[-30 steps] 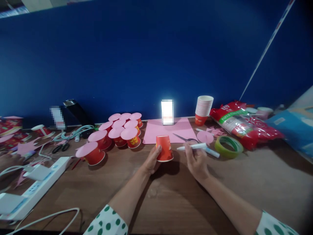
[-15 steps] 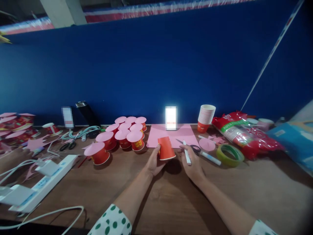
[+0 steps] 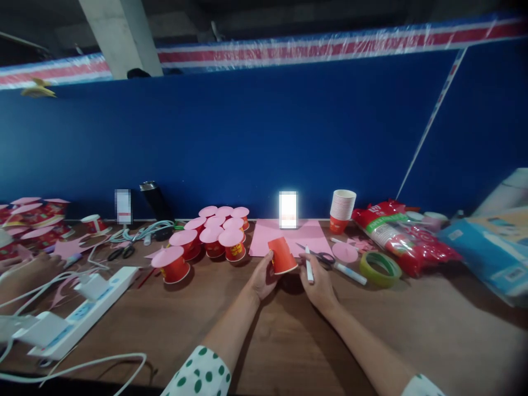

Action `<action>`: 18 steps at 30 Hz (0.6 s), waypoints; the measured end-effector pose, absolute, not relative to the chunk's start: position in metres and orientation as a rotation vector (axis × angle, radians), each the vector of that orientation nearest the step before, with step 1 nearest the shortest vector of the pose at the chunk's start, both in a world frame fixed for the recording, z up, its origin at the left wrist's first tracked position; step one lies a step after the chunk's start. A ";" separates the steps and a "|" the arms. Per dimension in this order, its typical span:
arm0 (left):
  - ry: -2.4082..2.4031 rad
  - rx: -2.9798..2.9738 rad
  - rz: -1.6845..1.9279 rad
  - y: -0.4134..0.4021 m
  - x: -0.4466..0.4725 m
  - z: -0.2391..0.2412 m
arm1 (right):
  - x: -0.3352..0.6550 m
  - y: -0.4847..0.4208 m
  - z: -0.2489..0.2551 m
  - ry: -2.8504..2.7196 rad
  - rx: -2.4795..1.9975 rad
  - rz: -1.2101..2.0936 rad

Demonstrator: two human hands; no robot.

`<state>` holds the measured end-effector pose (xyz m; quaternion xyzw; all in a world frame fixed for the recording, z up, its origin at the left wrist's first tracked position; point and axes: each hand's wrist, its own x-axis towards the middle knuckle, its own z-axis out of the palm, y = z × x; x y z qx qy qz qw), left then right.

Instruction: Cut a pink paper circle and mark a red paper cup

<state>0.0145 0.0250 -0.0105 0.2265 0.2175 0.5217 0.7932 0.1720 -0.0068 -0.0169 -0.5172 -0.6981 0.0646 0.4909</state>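
My left hand is closed around the side of a red paper cup, which is tilted with its white rim downward. In my right hand is a white marker, held between the fingers just right of the cup. Behind both hands lies a pink sheet of paper. Scissors and a pink paper circle are close to the right hand, along with a second white marker. Left of the cup stand several upturned red cups topped with pink discs.
A glowing phone leans at the back. To the right are stacked paper cups, green tape, a red plastic bag and a blue package. On the left lie a power strip, cables and another person's hand.
The view has tilted up slightly. The cup leans a little more, and my right hand with the marker has come slightly closer to it.
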 end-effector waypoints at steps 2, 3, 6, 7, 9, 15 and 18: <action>0.485 0.485 1.122 0.026 0.014 -0.011 | 0.172 -0.006 -0.019 -1.702 -1.261 0.163; 0.491 0.485 1.125 0.026 0.014 -0.011 | 0.172 -0.006 -0.020 -1.703 -1.259 0.166; 0.489 0.495 1.125 0.026 0.015 -0.010 | 0.171 -0.005 -0.021 -1.709 -1.252 0.168; 0.482 0.502 1.122 0.026 0.015 -0.010 | 0.171 -0.005 -0.021 -1.711 -1.255 0.168; 0.467 0.515 1.110 0.025 0.015 -0.009 | 0.171 -0.005 -0.022 -1.714 -1.268 0.167; 0.472 0.523 1.100 0.023 0.015 -0.009 | 0.171 -0.004 -0.025 -1.730 -1.329 0.122; 0.489 0.516 1.113 0.023 0.015 -0.010 | 0.170 -0.005 -0.024 -1.755 -1.372 0.117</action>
